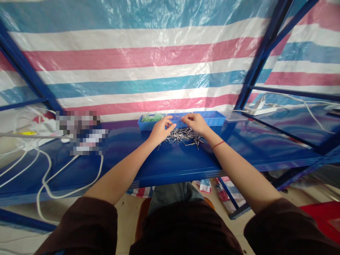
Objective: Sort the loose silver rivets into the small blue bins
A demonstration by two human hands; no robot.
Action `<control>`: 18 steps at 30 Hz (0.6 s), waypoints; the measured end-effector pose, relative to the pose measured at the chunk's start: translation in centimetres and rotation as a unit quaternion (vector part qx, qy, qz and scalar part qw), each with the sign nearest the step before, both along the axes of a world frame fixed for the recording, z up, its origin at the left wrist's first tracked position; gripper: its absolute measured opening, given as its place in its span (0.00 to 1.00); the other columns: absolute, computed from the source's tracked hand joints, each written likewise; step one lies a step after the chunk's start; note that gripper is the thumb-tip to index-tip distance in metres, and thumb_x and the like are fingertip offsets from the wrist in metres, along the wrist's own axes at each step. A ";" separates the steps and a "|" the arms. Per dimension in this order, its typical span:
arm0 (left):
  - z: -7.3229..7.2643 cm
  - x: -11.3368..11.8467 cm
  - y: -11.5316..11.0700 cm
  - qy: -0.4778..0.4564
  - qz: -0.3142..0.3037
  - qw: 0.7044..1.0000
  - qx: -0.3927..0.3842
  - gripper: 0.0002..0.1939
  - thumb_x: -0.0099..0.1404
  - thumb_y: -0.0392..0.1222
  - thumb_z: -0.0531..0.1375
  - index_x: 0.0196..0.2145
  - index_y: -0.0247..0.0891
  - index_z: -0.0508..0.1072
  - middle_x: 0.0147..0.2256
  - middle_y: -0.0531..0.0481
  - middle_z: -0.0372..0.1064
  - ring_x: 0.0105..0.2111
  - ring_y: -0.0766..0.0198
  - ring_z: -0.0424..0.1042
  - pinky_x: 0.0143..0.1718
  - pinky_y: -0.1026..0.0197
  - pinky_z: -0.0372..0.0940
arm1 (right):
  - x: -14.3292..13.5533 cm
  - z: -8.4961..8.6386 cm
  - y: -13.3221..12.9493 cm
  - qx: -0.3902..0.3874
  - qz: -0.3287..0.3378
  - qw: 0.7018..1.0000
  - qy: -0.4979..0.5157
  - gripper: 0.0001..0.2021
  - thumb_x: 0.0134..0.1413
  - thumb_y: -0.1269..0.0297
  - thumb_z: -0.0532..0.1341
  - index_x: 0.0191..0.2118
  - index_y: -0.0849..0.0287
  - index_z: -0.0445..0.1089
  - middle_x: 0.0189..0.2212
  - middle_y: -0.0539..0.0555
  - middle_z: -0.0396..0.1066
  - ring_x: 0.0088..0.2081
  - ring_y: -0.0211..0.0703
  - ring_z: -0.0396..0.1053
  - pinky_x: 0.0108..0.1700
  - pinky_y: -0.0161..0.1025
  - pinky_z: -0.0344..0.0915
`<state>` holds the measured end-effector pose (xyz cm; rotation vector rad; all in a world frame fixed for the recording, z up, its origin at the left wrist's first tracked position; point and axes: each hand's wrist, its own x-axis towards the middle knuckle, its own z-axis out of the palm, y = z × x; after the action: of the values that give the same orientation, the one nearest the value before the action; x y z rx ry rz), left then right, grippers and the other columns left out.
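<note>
On the blue shelf table [170,164] lies a heap of slim metal pins [183,135], too small to name more exactly. My left hand [161,129] is over the left side of the heap, thumb and fingers curved but apart, with nothing visible between them. Right of it, my right hand [196,123] is above the pins at the front edge of a blue plastic bin [216,121]. Its fingertips are pinched together near the middle of the bin; what they hold, if anything, is too small to make out. Green plastic packets [152,118] fill the bin's left compartment.
White cables [49,177] and a power strip [49,129] lie at the left, beside a blurred-out item [89,140]. A clear lid [236,116] rests right of the bin. Blue metal posts [255,67] frame a striped tarp [148,63]. Another power strip [261,106] is at the far right.
</note>
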<state>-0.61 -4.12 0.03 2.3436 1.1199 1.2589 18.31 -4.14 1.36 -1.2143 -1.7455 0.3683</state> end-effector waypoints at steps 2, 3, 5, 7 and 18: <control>-0.1 -0.1 0.0 0.049 -0.008 0.999 0.019 0.21 0.60 0.44 0.57 0.50 0.35 0.65 0.37 0.48 0.71 0.35 0.64 0.69 0.44 0.60 0.62 | 0.8 0.0 0.5 -0.035 -0.080 0.987 0.132 0.14 0.50 0.56 0.58 0.23 0.62 0.67 0.21 0.51 0.66 0.20 0.33 0.57 0.24 0.35 0.55; -0.2 -0.1 0.1 0.072 -0.017 0.997 0.023 0.19 0.60 0.44 0.56 0.49 0.35 0.67 0.37 0.48 0.71 0.35 0.64 0.69 0.44 0.60 0.62 | 1.1 0.0 0.6 -0.055 -0.116 0.970 0.207 0.13 0.50 0.57 0.58 0.24 0.62 0.67 0.22 0.51 0.65 0.19 0.31 0.55 0.22 0.34 0.53; -0.5 -0.1 0.1 0.113 -0.041 0.992 0.022 0.14 0.61 0.43 0.55 0.42 0.36 0.72 0.36 0.48 0.72 0.36 0.63 0.69 0.43 0.60 0.62 | 1.7 0.2 0.6 -0.102 -0.163 0.921 0.340 0.13 0.53 0.57 0.56 0.27 0.62 0.66 0.23 0.51 0.64 0.17 0.29 0.51 0.18 0.32 0.48; -0.8 0.0 0.1 0.146 -0.068 0.987 0.017 0.12 0.62 0.43 0.54 0.36 0.37 0.74 0.34 0.48 0.72 0.35 0.63 0.69 0.41 0.61 0.62 | 2.2 0.4 0.4 -0.149 -0.168 0.882 0.414 0.15 0.55 0.54 0.53 0.28 0.61 0.65 0.22 0.51 0.63 0.15 0.28 0.48 0.16 0.31 0.45; -0.4 0.4 -1.9 0.275 -0.089 0.957 0.011 0.12 0.58 0.51 0.57 0.37 0.46 0.76 0.39 0.50 0.70 0.43 0.57 0.65 0.46 0.54 0.55 | 0.3 0.1 -0.7 -0.058 -0.076 0.983 0.155 0.20 0.55 0.50 0.52 0.25 0.61 0.67 0.20 0.52 0.64 0.20 0.35 0.57 0.23 0.34 0.54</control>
<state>-0.17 -6.00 -0.35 2.8257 0.9996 0.5674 18.64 -4.86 1.49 -1.2882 -1.3722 0.5427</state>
